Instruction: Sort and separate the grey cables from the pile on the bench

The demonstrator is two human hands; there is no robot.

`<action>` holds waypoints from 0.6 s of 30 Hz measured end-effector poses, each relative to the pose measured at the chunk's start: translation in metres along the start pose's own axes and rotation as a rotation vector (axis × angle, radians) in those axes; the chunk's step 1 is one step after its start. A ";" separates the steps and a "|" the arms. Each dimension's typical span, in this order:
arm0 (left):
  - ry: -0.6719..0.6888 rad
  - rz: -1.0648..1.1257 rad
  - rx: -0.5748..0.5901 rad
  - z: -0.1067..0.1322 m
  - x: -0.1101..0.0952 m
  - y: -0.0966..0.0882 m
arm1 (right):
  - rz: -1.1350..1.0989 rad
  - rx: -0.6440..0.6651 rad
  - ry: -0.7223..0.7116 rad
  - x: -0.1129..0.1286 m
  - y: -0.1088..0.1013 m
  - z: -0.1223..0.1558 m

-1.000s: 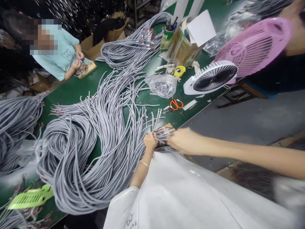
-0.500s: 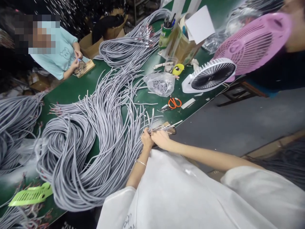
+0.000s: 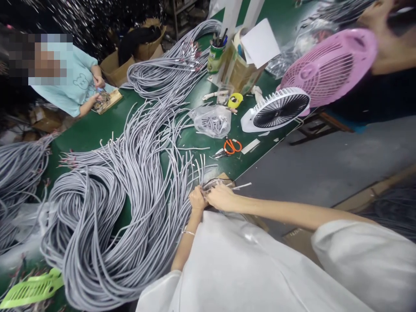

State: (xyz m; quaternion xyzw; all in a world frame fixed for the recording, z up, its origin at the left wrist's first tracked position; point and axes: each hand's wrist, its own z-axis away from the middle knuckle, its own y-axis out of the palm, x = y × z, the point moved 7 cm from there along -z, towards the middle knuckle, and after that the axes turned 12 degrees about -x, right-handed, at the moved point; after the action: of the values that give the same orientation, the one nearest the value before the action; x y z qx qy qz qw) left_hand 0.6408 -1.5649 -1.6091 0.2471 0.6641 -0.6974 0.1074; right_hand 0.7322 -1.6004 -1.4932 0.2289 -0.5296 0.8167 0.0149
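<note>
At the near edge of the green table, my left hand (image 3: 197, 198) is closed around the end of a grey cable, fingers curled in. Right beside it, my right hand (image 3: 221, 196) pinches at the same spot, its fingertips close to the left ones. A pale cable end (image 3: 243, 186) sticks out to the right past my right hand. Just beyond the hands lies a brown board (image 3: 224, 177), partly covered. The large bundle of grey cables (image 3: 143, 182) runs up to my left hand, some white-tipped ends standing up there. What exactly sits between my fingertips is hidden.
Orange-handled scissors (image 3: 232, 146), a clear bag of small grey pieces (image 3: 212, 121) and a yellow tape roll (image 3: 235, 100) lie ahead. A white fan (image 3: 279, 110) and pink fan (image 3: 331, 69) stand right. Across the table, a person in light blue (image 3: 73, 82) handles small parts.
The whole view has shifted, so things on the table sit lower and to the left. My hands stay together at the cable ends, the right one turned slightly.
</note>
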 end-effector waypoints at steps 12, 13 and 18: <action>-0.002 0.121 -0.131 -0.013 -0.001 -0.025 | -0.055 -0.366 0.675 -0.186 -0.122 -0.037; -0.014 0.103 -0.159 -0.014 0.004 -0.032 | -0.084 -0.399 0.668 -0.186 -0.120 -0.053; -0.103 -0.056 -0.190 -0.021 0.020 -0.049 | -0.153 -0.499 0.387 -0.123 -0.086 -0.083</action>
State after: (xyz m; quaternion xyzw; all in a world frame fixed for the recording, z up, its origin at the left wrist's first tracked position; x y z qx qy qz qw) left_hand 0.6043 -1.5356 -1.5761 0.1808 0.7275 -0.6458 0.1450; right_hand 0.8358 -1.4635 -1.4950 0.0978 -0.6819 0.6867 0.2322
